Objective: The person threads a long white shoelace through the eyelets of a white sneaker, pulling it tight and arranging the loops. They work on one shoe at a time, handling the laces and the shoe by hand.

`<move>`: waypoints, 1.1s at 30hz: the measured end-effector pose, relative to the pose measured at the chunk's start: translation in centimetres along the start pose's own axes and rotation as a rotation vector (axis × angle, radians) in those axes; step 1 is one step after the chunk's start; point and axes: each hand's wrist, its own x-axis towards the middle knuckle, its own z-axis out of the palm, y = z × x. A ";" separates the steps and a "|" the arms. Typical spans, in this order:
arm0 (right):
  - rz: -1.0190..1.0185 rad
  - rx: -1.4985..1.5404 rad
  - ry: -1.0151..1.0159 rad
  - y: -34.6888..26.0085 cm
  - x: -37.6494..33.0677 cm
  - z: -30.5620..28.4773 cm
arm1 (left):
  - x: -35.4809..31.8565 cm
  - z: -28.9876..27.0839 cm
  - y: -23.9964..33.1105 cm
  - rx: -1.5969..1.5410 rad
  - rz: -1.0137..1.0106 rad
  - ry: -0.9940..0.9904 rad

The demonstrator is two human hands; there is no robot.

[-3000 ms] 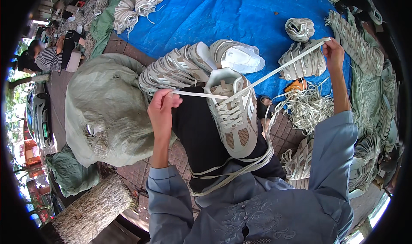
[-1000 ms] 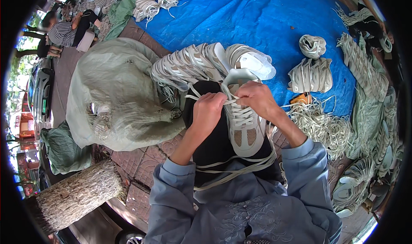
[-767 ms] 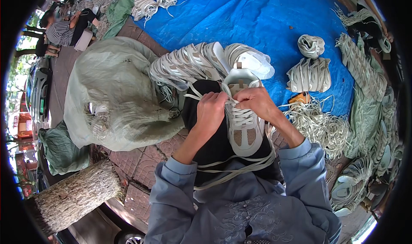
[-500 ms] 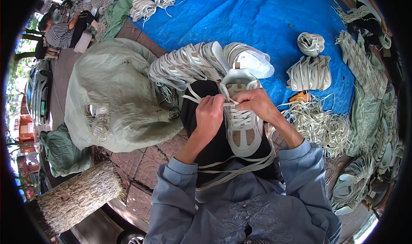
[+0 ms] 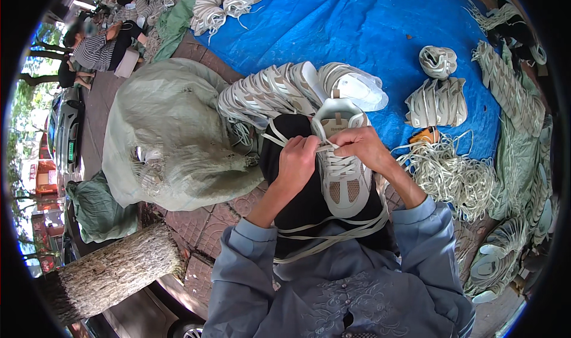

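A white and beige sneaker upper [image 5: 346,186] rests on my lap, toe toward me, with white lacing across its front. My left hand [image 5: 299,159] is closed in a pinch on a white shoelace [image 5: 276,137] at the shoe's left upper edge, and a loose end sticks out beyond the fingers. On the other side, my right hand [image 5: 361,149] pinches lace close to the top eyelets, its fingertips a short way from the left ones. More loose laces [image 5: 333,238] lie over my lap below the toe. The fingers hide the eyelets there.
Stacked shoe uppers [image 5: 270,94] lie at the edge of a blue tarp [image 5: 357,28]. A bulky pale sack [image 5: 172,141] stands at left, a tree trunk [image 5: 119,272] below it. Tangled laces [image 5: 449,174] and bundled uppers [image 5: 437,103] are at right. A person [image 5: 98,49] sits far left.
The whole view has shifted slightly, so the scene sits further right. Both hands stay at the top eyelets, still pinching the lace, with only small finger movement.
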 end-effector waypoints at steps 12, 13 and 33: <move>-0.076 0.177 0.168 1.7 0.2 -0.7 | 0.3 0.8 1.1 0.489 0.243 0.046; -0.084 0.236 0.192 1.9 0.3 -1.0 | 0.6 0.7 1.3 0.547 0.250 -0.075; -0.083 0.175 0.195 2.8 -0.3 -2.6 | 5.9 -0.8 1.3 0.297 -0.127 -0.873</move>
